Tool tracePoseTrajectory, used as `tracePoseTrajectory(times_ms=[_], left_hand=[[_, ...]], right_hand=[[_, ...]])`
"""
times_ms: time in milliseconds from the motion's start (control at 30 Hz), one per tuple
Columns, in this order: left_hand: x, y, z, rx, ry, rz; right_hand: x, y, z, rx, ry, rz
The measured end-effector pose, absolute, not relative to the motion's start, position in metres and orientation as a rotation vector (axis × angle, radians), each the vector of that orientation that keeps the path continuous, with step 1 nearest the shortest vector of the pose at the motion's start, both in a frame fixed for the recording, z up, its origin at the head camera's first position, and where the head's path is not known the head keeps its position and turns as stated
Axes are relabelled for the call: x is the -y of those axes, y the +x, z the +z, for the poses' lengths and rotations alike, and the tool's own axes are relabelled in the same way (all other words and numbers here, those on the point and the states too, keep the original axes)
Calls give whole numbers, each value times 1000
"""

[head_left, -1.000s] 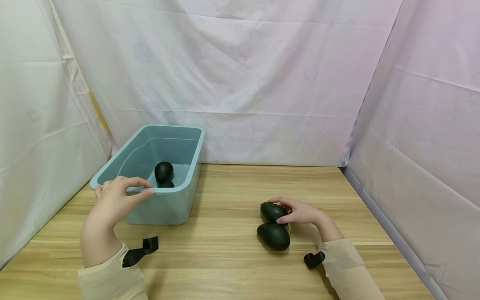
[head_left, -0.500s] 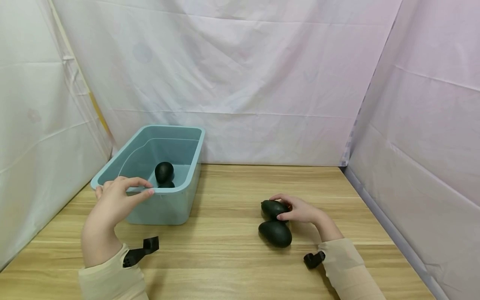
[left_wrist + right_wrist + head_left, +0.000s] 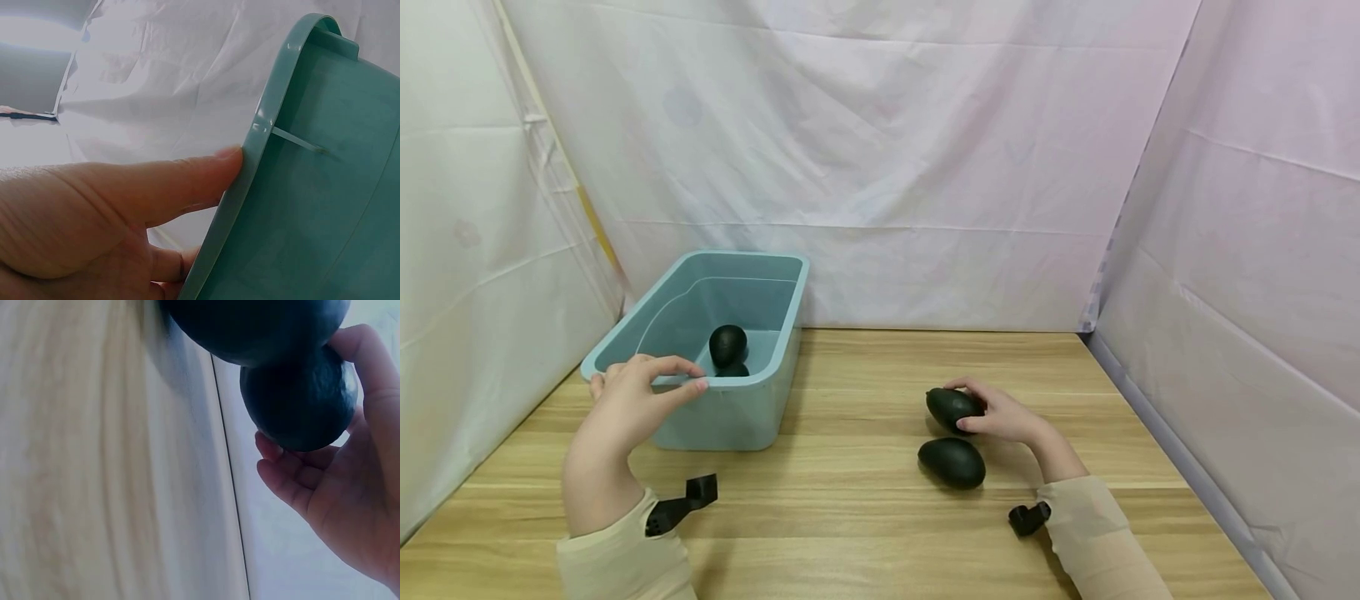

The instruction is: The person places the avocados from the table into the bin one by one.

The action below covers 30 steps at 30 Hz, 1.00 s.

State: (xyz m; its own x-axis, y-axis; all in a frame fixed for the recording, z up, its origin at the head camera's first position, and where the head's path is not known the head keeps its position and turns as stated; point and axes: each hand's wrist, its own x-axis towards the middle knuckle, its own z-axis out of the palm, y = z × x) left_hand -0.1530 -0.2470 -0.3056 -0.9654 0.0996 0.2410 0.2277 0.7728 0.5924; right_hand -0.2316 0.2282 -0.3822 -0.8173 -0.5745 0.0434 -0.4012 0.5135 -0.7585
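My right hand point(image 3: 1006, 418) grips a dark green avocado point(image 3: 950, 408), its thumb on the near side and fingers round the far side. Just in front of it a second avocado point(image 3: 952, 463) lies on the wooden table. In the right wrist view the nearer avocado point(image 3: 262, 325) overlaps the held one point(image 3: 300, 403). My left hand point(image 3: 636, 404) pinches the near rim of a light blue plastic bin point(image 3: 790, 333) between thumb and fingers. In the left wrist view the thumb point(image 3: 200, 178) presses against the rim's outer side. Inside the bin sit two dark avocados point(image 3: 727, 344), the lower one partly hidden by the rim.
White cloth point(image 3: 925, 167) hangs behind the table and along both sides. A wood-grain tabletop point(image 3: 850, 517) lies between the bin and the avocados. Black wrist cameras point(image 3: 702, 491) stick out from both sleeves.
My right hand has shifted the held avocado slightly away from me, and a gap has opened between it and the nearer avocado. The left hand and the bin stay put.
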Motion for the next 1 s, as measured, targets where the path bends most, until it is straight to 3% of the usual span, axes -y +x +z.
tracePoseTrajectory(times_ms=[300,600,1000], left_hand=[[247,-153,-307,2765,-258,-961],[248,-152,-306,2755,-257,-973],[248,-152,-306,2760,-260,-965]], right_hand=[[-229,-230,-379,-2608,-807,-1174],[-242,-251,-405,-2669,-834,-1175],[-239,-246,-394,-2685,-868,-1197]])
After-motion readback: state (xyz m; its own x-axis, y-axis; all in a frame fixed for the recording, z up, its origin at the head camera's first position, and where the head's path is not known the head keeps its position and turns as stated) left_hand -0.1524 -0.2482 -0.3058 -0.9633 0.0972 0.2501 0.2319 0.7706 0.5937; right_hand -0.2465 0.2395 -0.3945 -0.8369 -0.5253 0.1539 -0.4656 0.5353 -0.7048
